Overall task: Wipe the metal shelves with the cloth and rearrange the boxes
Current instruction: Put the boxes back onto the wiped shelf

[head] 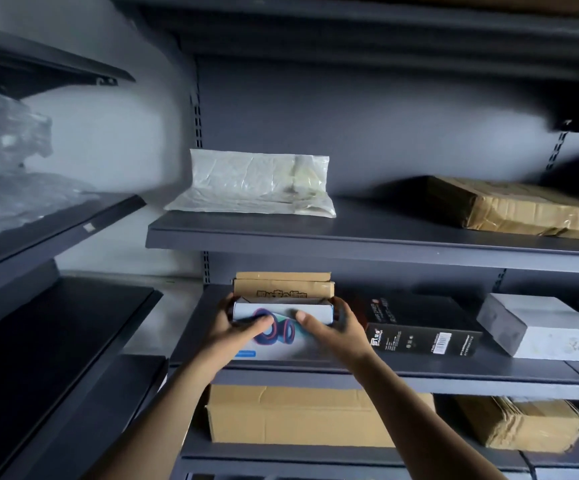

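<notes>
Your left hand (243,329) and right hand (333,327) each gripped one end of the white printed box (281,348), thumbs laid across its front, likely so that you could keep it square while sliding it. The box sat at the front of the middle shelf (419,374), just ahead of a cardboard box (283,285) and beside a black box (416,327). No cloth was in sight.

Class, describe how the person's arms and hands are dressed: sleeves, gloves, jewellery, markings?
The left forearm and right forearm are bare, no sleeve in view. The left hand and right hand wear no gloves; no rings, watch or markings show.
</notes>
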Tool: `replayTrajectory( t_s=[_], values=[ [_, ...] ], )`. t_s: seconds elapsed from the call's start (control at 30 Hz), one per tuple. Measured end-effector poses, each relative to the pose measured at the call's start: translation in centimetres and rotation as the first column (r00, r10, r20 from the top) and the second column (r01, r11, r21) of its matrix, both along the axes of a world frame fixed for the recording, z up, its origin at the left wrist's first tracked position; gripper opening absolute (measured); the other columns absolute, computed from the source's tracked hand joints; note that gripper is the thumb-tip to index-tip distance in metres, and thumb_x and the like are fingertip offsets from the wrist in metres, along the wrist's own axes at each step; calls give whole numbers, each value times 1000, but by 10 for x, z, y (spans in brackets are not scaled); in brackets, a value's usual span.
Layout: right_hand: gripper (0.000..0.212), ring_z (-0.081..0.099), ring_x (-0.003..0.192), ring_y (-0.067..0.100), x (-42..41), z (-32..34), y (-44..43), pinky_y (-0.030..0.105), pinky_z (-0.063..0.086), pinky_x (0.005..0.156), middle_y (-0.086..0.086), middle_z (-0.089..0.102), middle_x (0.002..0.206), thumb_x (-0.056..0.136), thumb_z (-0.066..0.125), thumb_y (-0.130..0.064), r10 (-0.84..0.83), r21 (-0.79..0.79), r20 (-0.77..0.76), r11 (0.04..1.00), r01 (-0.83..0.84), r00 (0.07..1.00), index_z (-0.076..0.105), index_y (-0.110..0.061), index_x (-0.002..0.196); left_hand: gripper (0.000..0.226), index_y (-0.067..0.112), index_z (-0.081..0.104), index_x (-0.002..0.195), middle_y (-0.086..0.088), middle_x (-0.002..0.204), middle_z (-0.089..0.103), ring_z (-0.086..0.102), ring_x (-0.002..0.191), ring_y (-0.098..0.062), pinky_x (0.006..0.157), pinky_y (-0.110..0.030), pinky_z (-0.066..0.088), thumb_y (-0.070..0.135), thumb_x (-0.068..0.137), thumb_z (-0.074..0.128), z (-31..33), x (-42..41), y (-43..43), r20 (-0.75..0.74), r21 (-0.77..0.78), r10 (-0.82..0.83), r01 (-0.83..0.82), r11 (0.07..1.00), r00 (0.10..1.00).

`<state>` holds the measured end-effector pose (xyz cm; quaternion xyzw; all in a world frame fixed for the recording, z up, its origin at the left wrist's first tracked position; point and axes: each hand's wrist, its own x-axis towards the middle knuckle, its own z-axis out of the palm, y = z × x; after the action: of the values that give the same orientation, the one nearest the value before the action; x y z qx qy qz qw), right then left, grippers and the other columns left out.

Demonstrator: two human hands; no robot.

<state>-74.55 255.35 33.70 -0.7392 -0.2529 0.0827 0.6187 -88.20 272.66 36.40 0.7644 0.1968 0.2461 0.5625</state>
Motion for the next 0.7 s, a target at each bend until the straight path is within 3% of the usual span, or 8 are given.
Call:
replayTrajectory(
  t_s=[0.07,0.17,0.27,0.33,0.4,0.53,0.63,0.7],
  values=[
    [67,76,90,16,10,2,12,46,62,85,-4,78,97,54,89,-65,30,3,5,1000,-30,1000,68,-24,102,55,5,49,131,-6,111,62,63,83,-1,61,-7,48,6,85,79,-5,12,12,-10,36,-4,4,999,1000],
    [80,76,95,22,28,-5,30,52,61,87,2,77,104,52,92,-66,51,24,-4,998,-51,999,66,-20,112,61,7,49,137,-3,116,59,59,84,1,64,-6,48,3,84,79,-11,26,30,-17,95,-32,33,995,999],
    [89,74,100,28,43,-14,43,51,62,84,8,75,112,54,94,-63,84,0,1,996,-84,996,61,-13,121,55,33,58,123,12,114,62,61,95,0,73,-12,53,27,77,87,-17,35,50,-8,195,14,-12,981,1000],
    [86,72,106,27,50,-22,50,52,61,86,7,72,118,60,92,-61,84,-30,34,996,-83,996,59,-17,125,54,44,60,113,19,109,65,62,105,1,86,-31,58,46,67,87,-27,39,65,-36,239,43,-33,971,998],
    [84,67,117,24,59,-32,56,55,56,94,2,68,127,66,91,-57,85,-66,94,995,-79,992,55,-22,133,62,61,54,113,33,109,61,55,105,16,90,-22,52,43,65,89,-31,42,72,-66,255,47,-29,967,997],
    [103,60,125,23,78,-54,62,56,54,97,-3,61,134,56,94,-61,90,-121,107,990,-77,990,45,-28,140,92,28,40,145,28,120,48,46,101,15,91,-1,35,26,70,92,-38,52,72,-104,189,5,15,982,995],
    [116,60,124,23,84,-63,65,54,55,97,-1,59,134,48,97,-60,91,-138,73,987,-80,993,39,-29,143,100,24,39,147,14,132,52,48,116,1,100,-15,40,33,64,94,-46,57,78,-115,232,15,12,973,993],
    [120,59,124,22,88,-67,67,51,56,97,-3,58,135,46,95,-63,113,-150,66,983,-102,991,36,-31,145,104,23,37,149,9,139,50,47,123,-5,98,-13,37,33,63,94,-49,59,80,-134,251,9,26,968,991]
  ],
)
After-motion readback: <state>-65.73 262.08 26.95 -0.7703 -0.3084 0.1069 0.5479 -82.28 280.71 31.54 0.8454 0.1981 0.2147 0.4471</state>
